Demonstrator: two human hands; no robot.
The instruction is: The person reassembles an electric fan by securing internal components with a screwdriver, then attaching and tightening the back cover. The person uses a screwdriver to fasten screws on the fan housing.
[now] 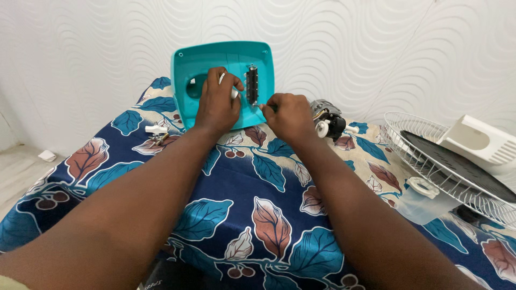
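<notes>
A teal plastic housing point(228, 80) is propped upright at the far edge of a worktop point(242, 215) draped in a blue leaf-patterned cloth, close against a white wall with a raised wave pattern. The housing is steadied by the left hand point(217, 102), whose fingers point(232, 85) are curled against its inner face and closed around a small white part, the nature of which cannot be told. The right hand point(290, 115) is held just beside the lower end of a black switch block point(252, 85) mounted inside the housing; its fingers are pressed together at the tip, apparently around a thin tool or screw that is largely hidden. A small motor point(328, 119) is seen lying just behind the right hand, a white knob and loose metal hardware point(156, 133) are left on the cloth to the left, and a wire fan grille point(446, 166) with a black disc and a white plastic cover point(478, 140) is stacked at the right. Because the housing is balanced on edge and braced by one hand only, it could be tipped over by too firm a push at the switch block, and any small fastener let slip could easily be lost against the busy pattern of the cloth.
</notes>
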